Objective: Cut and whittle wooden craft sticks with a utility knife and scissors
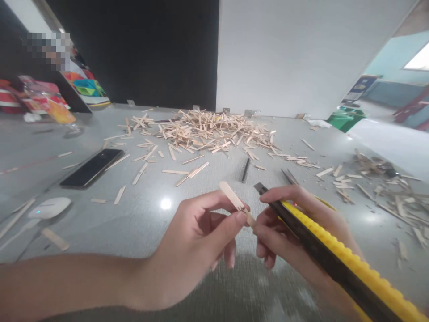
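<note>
Between the thumb and fingers of my left hand [208, 235] is a wooden craft stick [232, 196], its rounded end pointing up and to the left. A dark mark shows on the stick near my thumb. My right hand [295, 228] is closed around a yellow and black utility knife [321, 241], with the forefinger along its front end and the short blade pointing up and left. The right fingertips are close to the stick's lower end; whether they grip it I cannot tell. Scissors [288, 176] lie partly hidden behind my right hand. A dark pen-like rod [246, 171] rests beyond the hands.
A big heap of cut wooden sticks [211, 129] lies against the black and white panels. Loose pieces and scraps [398, 197] are scattered around. At left are a phone [94, 167], a white mouse [54, 208] and a bottle [58, 109]. A green bin [346, 118] stands at right.
</note>
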Demonstrator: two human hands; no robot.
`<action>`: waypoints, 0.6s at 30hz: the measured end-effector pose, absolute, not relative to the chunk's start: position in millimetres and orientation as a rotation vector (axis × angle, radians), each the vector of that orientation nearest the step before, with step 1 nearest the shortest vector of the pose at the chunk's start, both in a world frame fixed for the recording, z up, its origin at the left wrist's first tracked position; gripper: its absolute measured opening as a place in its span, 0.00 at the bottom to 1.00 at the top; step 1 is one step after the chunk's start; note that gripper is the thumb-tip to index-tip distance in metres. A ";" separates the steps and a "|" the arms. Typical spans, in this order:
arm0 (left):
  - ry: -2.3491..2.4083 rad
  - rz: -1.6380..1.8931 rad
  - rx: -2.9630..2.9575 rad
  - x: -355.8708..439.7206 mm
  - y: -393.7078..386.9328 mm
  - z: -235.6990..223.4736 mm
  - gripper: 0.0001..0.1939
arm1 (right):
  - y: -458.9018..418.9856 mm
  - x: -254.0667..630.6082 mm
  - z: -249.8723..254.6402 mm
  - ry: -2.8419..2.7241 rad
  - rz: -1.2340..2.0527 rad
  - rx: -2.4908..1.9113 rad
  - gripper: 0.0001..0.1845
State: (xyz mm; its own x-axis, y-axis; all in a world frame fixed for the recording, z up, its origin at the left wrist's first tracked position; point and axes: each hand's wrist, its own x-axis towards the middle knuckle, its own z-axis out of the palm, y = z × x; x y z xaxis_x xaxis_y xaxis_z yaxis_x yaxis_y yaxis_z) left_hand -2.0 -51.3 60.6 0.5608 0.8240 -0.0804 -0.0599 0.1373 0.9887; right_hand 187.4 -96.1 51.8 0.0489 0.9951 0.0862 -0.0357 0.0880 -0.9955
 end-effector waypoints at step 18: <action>0.668 0.707 1.353 -0.5 -44.9 57.3 0.08 | -95.9 184.5 37.4 -1.313 1.132 -1.149 0.14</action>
